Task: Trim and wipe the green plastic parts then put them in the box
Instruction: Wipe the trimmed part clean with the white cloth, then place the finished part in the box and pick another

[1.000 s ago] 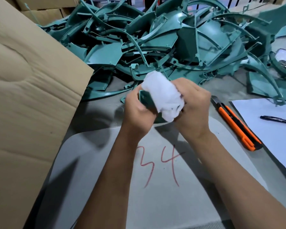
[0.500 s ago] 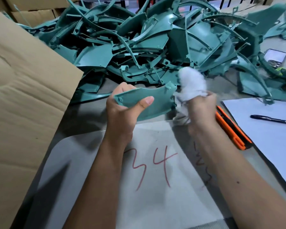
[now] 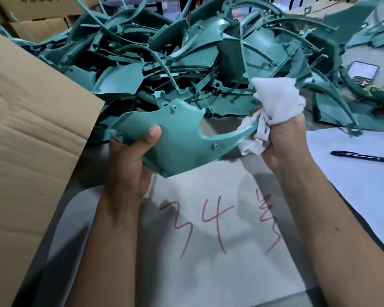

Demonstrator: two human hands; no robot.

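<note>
Right, nearest me a white sheet [image 3: 208, 273] with red "34" writing lies on the bench [image 3: 93, 165], low in the frame. Above it, my left hand [image 3: 131, 156] has its grip on a green plastic part [image 3: 182, 138], thumb pressed on its top face, fingers curled underneath, holding it up off the bench at centre frame. My right hand [image 3: 284, 138] is clenched round a white cloth [image 3: 277, 100], and that cloth is touching the part's thin right-hand tip. Left of frame, a cardboard box flap [image 3: 31, 134] fills the edge. Over at the right, a black pen [image 3: 364, 157] lies on a white paper [image 3: 353, 185]. Further back, a big pile of green parts [image 3: 197, 52] spreads across the upper frame. Upper right, a small dark device [image 3: 361, 73] sits beside the pile; upper left, cardboard cartons [image 3: 38, 16] stand behind it.
</note>
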